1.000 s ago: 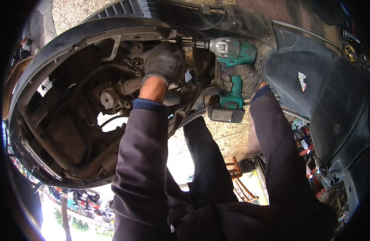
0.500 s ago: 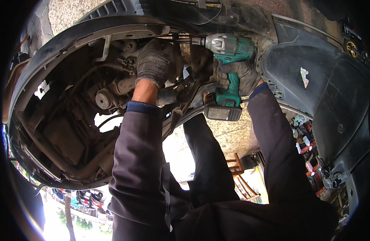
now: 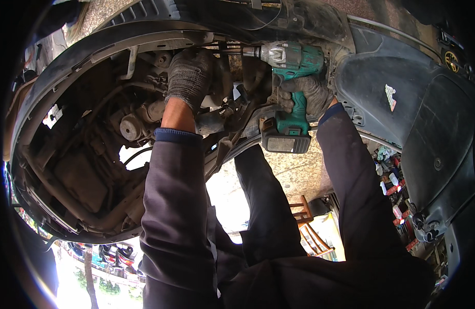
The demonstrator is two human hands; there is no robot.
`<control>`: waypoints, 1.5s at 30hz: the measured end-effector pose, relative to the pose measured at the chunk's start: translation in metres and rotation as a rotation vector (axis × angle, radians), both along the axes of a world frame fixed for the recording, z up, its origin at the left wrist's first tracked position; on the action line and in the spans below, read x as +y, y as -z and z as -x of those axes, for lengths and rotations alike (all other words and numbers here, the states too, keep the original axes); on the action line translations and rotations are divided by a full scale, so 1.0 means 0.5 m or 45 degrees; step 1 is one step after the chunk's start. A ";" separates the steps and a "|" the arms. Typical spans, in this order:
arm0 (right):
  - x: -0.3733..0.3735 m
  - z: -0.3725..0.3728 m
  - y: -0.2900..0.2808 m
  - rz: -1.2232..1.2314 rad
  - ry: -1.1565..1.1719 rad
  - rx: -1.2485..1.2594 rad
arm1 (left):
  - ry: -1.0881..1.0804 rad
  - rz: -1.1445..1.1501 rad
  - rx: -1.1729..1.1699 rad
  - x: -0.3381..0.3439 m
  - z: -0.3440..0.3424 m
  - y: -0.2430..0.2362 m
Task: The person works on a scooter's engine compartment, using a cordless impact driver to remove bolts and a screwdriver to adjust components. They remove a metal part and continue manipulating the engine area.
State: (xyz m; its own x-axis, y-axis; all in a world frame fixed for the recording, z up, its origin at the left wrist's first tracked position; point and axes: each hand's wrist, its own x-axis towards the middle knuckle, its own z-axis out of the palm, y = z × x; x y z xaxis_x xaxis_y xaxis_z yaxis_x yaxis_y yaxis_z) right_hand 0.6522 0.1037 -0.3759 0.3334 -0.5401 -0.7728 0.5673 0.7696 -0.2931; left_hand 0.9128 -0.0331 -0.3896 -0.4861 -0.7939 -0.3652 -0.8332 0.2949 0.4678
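Observation:
My right hand [image 3: 310, 94], in a grey knit work glove, is wrapped round the grip of a green and black cordless impact wrench [image 3: 298, 61]. Its nose points left, a metal shaft or socket running from it into the open body of a scooter [image 3: 67, 56]. Beyond the nose my left hand [image 3: 190, 74], also gloved, is closed among the frame parts at the far edge of the opening. The back of that hand hides its fingertips and whatever they hold. A round metal part [image 3: 130, 127] of the machinery lies below and left of it.
Dark plastic body panels [image 3: 387, 103] reach out to the right. Low in view are my legs, and past them a wooden chair [image 3: 314, 239]. Bottles and small goods [image 3: 394, 185] crowd the right side. Parked motorbikes [image 3: 114, 257] stand outside at the lower left.
My left hand has shifted a little to the left. The impact wrench in my right hand has also moved slightly left, still held level.

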 end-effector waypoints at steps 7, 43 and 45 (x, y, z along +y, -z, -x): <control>-0.002 -0.001 -0.007 -0.042 0.011 -0.003 | -0.257 -0.209 -0.138 0.001 0.025 0.013; 0.020 0.015 0.002 -0.167 0.048 -0.150 | -0.730 -0.654 0.604 0.034 -0.013 0.018; 0.022 0.013 0.004 -0.130 0.055 -0.160 | -0.732 -0.633 0.588 0.033 -0.009 0.008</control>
State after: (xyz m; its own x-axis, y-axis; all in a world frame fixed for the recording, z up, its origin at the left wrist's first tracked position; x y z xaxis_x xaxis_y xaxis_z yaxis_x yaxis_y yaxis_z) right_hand 0.6458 0.1148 -0.3778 0.4088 -0.4771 -0.7780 0.6279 0.7657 -0.1396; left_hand 0.9171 -0.0167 -0.3936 -0.2451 -0.7626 -0.5986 -0.4860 -0.4376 0.7565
